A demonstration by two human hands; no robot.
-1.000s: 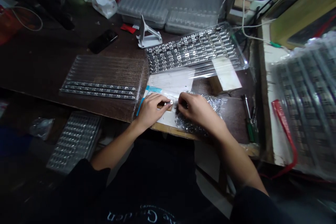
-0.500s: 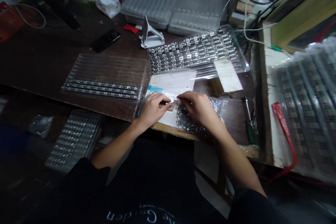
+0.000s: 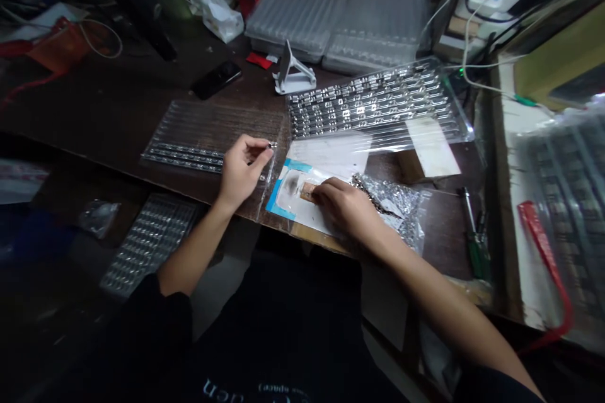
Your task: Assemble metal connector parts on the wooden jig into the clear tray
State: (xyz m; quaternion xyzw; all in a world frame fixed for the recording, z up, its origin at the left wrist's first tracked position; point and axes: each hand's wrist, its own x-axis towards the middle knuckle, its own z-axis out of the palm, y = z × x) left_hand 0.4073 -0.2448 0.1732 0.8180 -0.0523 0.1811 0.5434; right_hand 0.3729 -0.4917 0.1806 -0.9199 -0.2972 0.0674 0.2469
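Observation:
My left hand (image 3: 242, 171) is above the right end of a clear ribbed tray (image 3: 212, 123). Thumb and index finger pinch a small shiny metal part (image 3: 272, 146). Rows of similar metal parts (image 3: 186, 157) lie in the tray's near grooves. My right hand (image 3: 347, 204) is closed, its fingertips at a small wooden block (image 3: 308, 191) on a white board (image 3: 321, 217) edged with blue tape (image 3: 278, 198). Whether those fingers grip the block or something smaller is hidden. Just right of that hand is a plastic bag (image 3: 406, 201) with many small metal pieces.
A fuller clear tray (image 3: 378, 104) of metal parts lies behind the board, beside a block with a white top (image 3: 432, 148). Farther back are stacked trays (image 3: 293, 6), a white stand (image 3: 293, 75) and a phone (image 3: 216, 80). A green-handled screwdriver (image 3: 476, 252) lies at right.
My left hand has moved left from the wooden block to over the tray, carrying a small metal part. My right hand has shifted slightly to the block. The whole view has shifted a little.

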